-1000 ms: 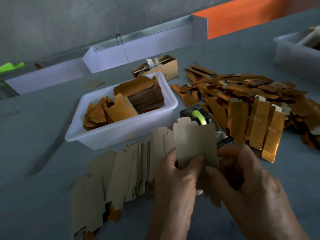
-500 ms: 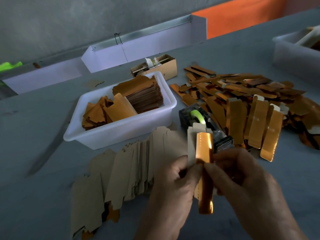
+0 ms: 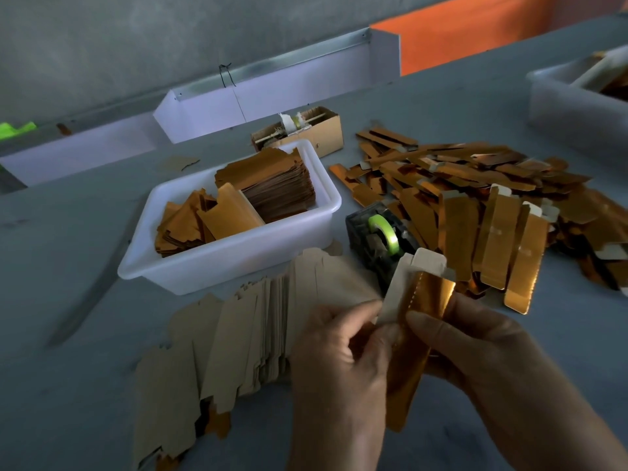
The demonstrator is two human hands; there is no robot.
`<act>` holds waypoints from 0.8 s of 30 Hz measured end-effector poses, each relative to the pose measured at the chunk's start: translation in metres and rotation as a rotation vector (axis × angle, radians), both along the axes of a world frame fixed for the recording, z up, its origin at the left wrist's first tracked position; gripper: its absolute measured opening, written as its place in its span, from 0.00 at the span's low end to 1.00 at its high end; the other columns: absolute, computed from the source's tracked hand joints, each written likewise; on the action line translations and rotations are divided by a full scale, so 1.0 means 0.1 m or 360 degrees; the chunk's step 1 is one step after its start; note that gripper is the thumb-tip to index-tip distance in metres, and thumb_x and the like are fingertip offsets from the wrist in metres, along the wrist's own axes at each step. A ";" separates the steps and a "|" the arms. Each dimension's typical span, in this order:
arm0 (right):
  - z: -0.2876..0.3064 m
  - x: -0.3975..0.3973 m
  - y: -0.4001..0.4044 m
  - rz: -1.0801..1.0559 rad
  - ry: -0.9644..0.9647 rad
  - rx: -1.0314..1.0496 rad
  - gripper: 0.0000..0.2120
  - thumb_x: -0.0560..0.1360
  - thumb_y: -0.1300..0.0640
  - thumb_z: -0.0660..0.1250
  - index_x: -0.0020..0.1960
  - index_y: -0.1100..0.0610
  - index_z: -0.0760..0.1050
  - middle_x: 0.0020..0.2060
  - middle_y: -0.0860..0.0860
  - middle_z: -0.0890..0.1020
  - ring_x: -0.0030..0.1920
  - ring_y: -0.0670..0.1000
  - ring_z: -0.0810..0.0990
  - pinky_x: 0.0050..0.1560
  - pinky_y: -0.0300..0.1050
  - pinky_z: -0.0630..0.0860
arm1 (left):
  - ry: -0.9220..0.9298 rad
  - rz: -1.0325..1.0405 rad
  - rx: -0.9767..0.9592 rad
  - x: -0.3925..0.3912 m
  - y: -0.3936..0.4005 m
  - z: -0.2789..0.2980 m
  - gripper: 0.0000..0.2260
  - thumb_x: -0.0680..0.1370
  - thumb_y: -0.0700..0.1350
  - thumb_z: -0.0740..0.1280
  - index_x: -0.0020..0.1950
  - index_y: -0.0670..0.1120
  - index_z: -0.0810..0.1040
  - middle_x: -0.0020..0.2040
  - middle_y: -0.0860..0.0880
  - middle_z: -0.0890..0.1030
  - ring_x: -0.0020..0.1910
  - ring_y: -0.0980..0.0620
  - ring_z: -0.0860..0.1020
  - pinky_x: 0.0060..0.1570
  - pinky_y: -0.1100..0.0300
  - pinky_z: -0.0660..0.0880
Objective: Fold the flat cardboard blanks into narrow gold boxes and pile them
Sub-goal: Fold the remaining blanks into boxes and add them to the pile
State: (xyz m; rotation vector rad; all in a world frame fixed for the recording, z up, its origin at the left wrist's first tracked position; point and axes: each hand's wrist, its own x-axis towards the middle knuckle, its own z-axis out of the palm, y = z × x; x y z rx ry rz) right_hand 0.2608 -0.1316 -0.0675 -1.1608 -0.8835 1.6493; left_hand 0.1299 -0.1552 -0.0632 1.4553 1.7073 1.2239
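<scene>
My left hand (image 3: 334, 365) and right hand (image 3: 475, 355) both pinch a half-folded gold blank (image 3: 419, 321) just in front of the tape dispenser (image 3: 380, 239); folded boxes (image 3: 492, 212) lie piled right of it.

Two hands (image 3: 343, 362) on one half-folded blank (image 3: 419, 321). Two white tubs (image 3: 234, 263), one tape dispenser (image 3: 377, 239), one small cardboard box (image 3: 323, 130). Fanned flat blanks (image 3: 238, 338) and piled gold boxes (image 3: 475, 198): too many to count.
</scene>
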 end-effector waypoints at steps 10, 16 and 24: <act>0.03 -0.10 -0.03 -0.0069 -0.0143 0.0087 0.11 0.67 0.56 0.67 0.49 0.54 0.81 0.39 0.50 0.86 0.39 0.48 0.84 0.38 0.40 0.79 | 0.1414 0.0063 0.0154 0.22 0.05 -0.07 0.19 0.60 0.38 0.77 0.51 0.43 0.85 0.33 0.47 0.77 0.29 0.49 0.77 0.24 0.64 0.72; 0.03 -0.07 -0.05 -0.0060 -0.0219 0.0072 0.16 0.62 0.46 0.66 0.44 0.54 0.82 0.36 0.51 0.85 0.38 0.47 0.84 0.39 0.41 0.80 | 0.1381 -0.0089 0.0110 0.31 -0.06 -0.12 0.26 0.49 0.46 0.83 0.46 0.51 0.86 0.33 0.51 0.75 0.30 0.54 0.77 0.22 0.67 0.68; 0.01 0.02 -0.01 -0.0102 0.0052 -0.0024 0.10 0.65 0.52 0.66 0.37 0.57 0.82 0.34 0.56 0.83 0.37 0.51 0.83 0.53 0.54 0.74 | -0.0345 -0.0019 -0.0282 0.08 -0.03 -0.02 0.05 0.71 0.47 0.74 0.44 0.55 0.80 0.39 0.53 0.81 0.37 0.57 0.80 0.34 0.64 0.77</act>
